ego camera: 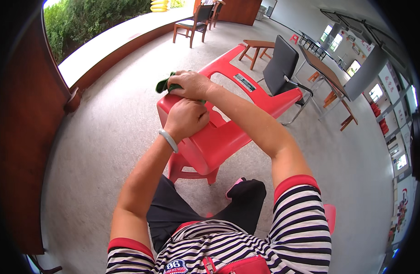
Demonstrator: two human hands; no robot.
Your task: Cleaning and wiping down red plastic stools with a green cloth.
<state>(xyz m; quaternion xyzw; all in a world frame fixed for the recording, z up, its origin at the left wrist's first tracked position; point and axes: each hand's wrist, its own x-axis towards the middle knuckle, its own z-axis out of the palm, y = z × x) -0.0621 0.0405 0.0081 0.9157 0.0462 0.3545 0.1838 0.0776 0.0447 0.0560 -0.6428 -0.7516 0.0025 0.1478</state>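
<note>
A red plastic stool (220, 144) lies tipped in front of me, its open frame facing up. Beneath it stands another red plastic stool (193, 175), mostly hidden. My left hand (187, 118), with a pale bangle at the wrist, is curled around the near left part of the upper stool; its fingertips are out of sight. Just beyond it, my right hand (191, 84) holds a dark green cloth (162, 85) against the stool's far left corner. A scrap of green also shows between the two hands. The upper stool bears a label (244, 82) on one crossbar.
A black chair with metal legs (282, 65) stands behind the stool, near a wooden bench (258, 44) and a long table (321, 66). Farther off is a wooden armchair (193, 25), with a person partly visible beside it. A brown wooden door panel (21, 137) rises at left.
</note>
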